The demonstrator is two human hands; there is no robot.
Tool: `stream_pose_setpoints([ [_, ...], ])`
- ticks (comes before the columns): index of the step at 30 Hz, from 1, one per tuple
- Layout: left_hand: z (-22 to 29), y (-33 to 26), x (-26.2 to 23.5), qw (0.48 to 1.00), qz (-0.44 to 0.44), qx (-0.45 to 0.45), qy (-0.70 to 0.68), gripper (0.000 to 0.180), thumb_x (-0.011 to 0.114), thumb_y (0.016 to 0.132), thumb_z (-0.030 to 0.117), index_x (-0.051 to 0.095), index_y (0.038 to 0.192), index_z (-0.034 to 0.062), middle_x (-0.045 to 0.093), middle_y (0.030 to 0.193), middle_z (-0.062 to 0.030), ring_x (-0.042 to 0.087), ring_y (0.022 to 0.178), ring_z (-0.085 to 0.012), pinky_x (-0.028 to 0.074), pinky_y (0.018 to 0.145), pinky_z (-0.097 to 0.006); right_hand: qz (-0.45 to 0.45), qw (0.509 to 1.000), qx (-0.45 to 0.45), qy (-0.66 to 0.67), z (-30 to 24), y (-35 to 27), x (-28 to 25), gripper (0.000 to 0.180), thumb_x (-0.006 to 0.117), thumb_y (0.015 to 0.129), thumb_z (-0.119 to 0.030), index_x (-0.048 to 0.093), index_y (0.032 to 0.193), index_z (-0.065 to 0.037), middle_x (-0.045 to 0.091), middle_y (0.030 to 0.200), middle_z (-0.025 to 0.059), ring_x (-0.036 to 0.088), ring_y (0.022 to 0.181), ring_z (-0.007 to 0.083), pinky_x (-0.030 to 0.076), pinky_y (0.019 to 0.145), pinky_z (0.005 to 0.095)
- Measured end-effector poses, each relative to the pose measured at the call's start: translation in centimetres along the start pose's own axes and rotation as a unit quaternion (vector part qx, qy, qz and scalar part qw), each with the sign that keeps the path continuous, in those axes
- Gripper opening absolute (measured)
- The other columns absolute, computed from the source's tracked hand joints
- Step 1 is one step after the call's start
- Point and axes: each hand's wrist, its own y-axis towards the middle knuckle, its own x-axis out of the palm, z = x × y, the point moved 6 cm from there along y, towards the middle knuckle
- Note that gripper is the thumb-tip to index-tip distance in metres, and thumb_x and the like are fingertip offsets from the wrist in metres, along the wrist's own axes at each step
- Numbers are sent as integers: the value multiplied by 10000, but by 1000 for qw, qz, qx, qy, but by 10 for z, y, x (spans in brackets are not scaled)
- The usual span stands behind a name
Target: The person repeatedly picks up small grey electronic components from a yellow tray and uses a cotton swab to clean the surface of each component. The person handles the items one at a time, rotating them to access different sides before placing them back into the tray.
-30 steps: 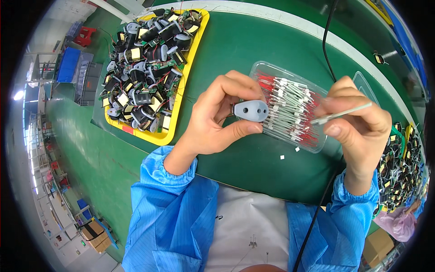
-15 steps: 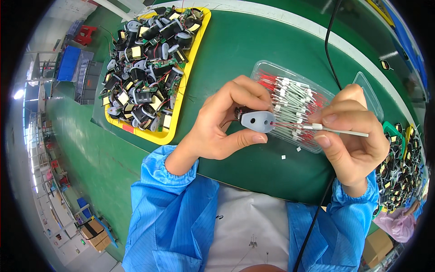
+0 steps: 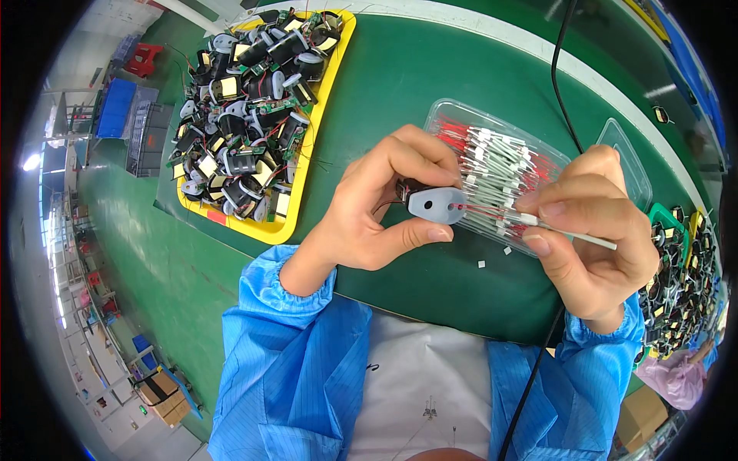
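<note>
My left hand (image 3: 384, 203) is closed around a small black part with a grey oval end piece (image 3: 435, 205) that has holes in its face. Between the fingertips of my right hand (image 3: 592, 223) is a thin cable (image 3: 578, 234) with a white plug and a pale grey sleeve. Its red wire ends reach leftward to a hole in the grey piece; how deep they go cannot be told. Below and behind both hands lies a clear plastic box (image 3: 492, 115) of similar grey-sleeved cables (image 3: 498, 165) with red wire ends.
A yellow tray (image 3: 327, 100) heaped with black and grey parts, green circuit boards and wires stands at the left. The clear lid (image 3: 624, 157) lies beyond my right hand. Further right are a green tray (image 3: 667, 223) and more parts. A black cord (image 3: 557, 69) crosses the green table (image 3: 400, 77).
My right hand has shifted slightly left toward the grey piece, and the cable now slants down more to the right. My left hand has hardly moved.
</note>
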Motion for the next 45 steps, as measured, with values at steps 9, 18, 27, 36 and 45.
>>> stream_pose_setpoints([
  [9, 0, -1, -1, 1000, -4, 1, 16, 445, 778, 746, 202, 491, 1032, 18, 551, 1000, -192, 555, 917, -233, 462, 791, -343, -11, 999, -35, -27, -4, 2, 3, 245, 736, 720, -26, 579, 908, -27, 679, 825, 144, 480, 691, 192, 367, 656, 332],
  [18, 0, -1, -2, 1000, 0, 10, 16, 442, 773, 748, 184, 486, 1041, 17, 542, 1017, -199, 551, 927, -231, 459, 794, -339, -4, 999, -36, -21, -5, 1, 4, 259, 742, 698, -19, 576, 896, -32, 678, 826, 144, 498, 653, 192, 351, 656, 340],
  [27, 0, 0, -3, 999, -3, 22, 31, 438, 773, 744, 172, 487, 1038, 21, 539, 1020, -197, 547, 925, -233, 455, 799, -346, -3, 994, -52, -98, -20, 1, 7, 304, 760, 650, -5, 572, 883, -58, 678, 864, 115, 515, 655, 206, 333, 656, 361],
  [36, 1, 2, -2, 997, 8, 57, 48, 397, 791, 702, 77, 532, 993, -1, 563, 990, -167, 567, 877, -224, 484, 755, -324, -3, 999, -31, -20, -8, 3, 4, 268, 743, 656, 22, 584, 865, -33, 675, 837, 134, 507, 645, 202, 345, 644, 346],
  [45, 2, 0, -1, 996, -25, 68, 57, 414, 779, 731, 146, 513, 1026, 28, 546, 995, -185, 546, 904, -255, 459, 773, -370, -2, 991, 73, 114, 8, -3, 6, 221, 728, 697, 39, 595, 865, -15, 673, 816, 132, 525, 735, 198, 404, 700, 336],
])
